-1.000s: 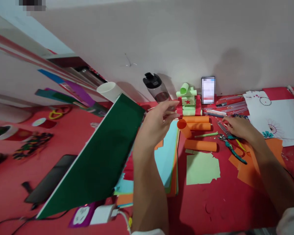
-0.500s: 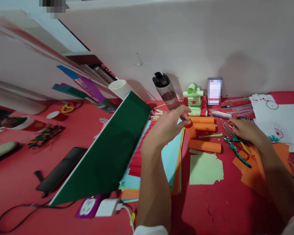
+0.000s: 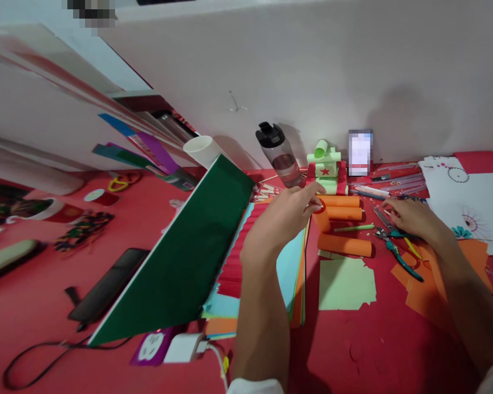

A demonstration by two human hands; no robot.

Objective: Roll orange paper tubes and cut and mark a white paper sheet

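Note:
My left hand (image 3: 285,216) bends over a short orange paper tube (image 3: 322,220), its thumb and finger closed at the top rim. That tube stands tilted, its round opening facing up. Rolled orange tubes lie beside it, one nearer me (image 3: 345,245) and others behind. My right hand (image 3: 413,218) has its fingers curled and pinched together, just above the scissors (image 3: 384,219); what sits between the fingertips is too small to make out. Green-handled cutting pliers (image 3: 400,257) lie below that hand. A thin green paper roll (image 3: 354,227) rests between the orange tubes.
A green board (image 3: 176,257) leans left of a stack of coloured paper (image 3: 290,273). Behind stand a water bottle (image 3: 283,156), a green paper model with a red star (image 3: 325,171) and a phone (image 3: 360,153). Orange sheets (image 3: 425,290) and a pale green sheet (image 3: 347,284) lie in front.
My left hand has shifted slightly to the right and down at the tube's rim. My right hand is almost still. The view has moved a little.

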